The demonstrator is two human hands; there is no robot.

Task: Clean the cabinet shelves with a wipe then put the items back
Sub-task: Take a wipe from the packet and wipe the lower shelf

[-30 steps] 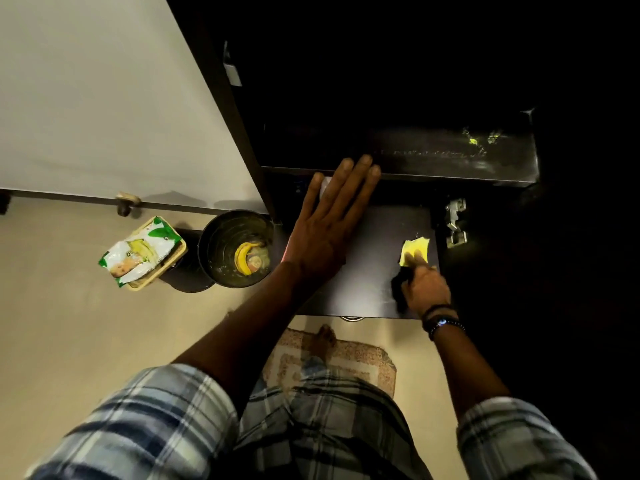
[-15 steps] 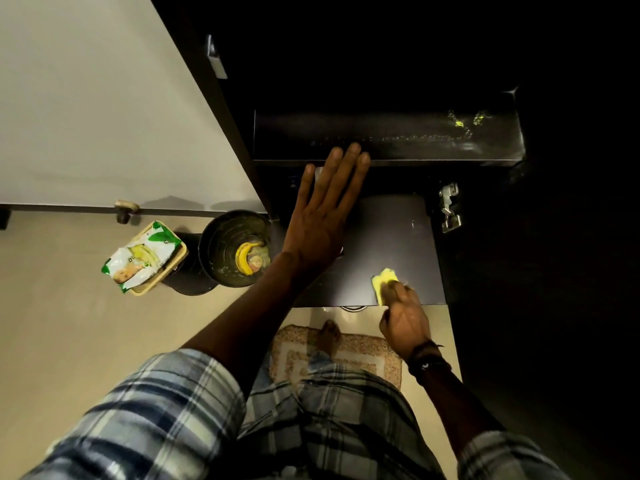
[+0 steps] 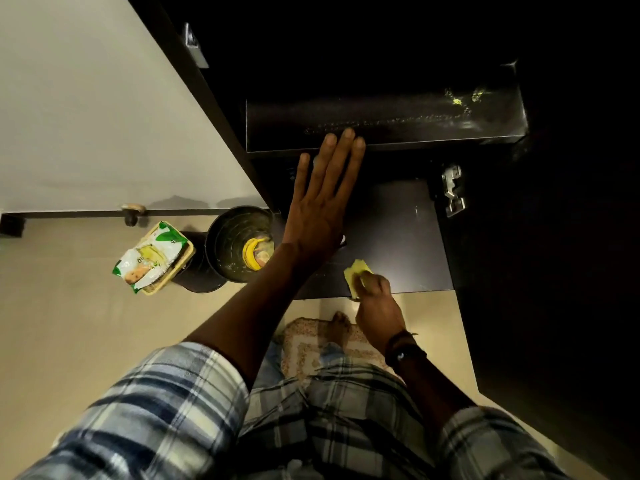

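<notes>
Wiping stage, mid-task by my reading. The right hand point(image 3: 375, 303) was clenched around a yellow wipe point(image 3: 356, 273), pressing it onto the lower shelf point(image 3: 398, 230) close to that shelf's front edge. The left hand point(image 3: 320, 202) was spread open and flat, grasping nothing; whether its palm rested on the lower shelf or hovered over it could not be told. Its fingertips reached up to the front edge of the upper shelf point(image 3: 415, 119).

Both shelves showed no items on the parts in view. The upper shelf carried pale smears and some yellowish specks toward its right end, so it looked not yet properly cleaned, or only partly. The deeper cabinet interior was too dark to judge.

Out on the floor point(image 3: 69, 323), left of the cabinet: a dark round container point(image 3: 239, 244) with something yellow inside, and just beside it a printed packet point(image 3: 150, 258) lying on a small tray. These were probably the removed items, waiting to go back.

Judged state: emptying done, lower shelf under the wipe, upper shelf likely still needing a pass, restocking not begun.
</notes>
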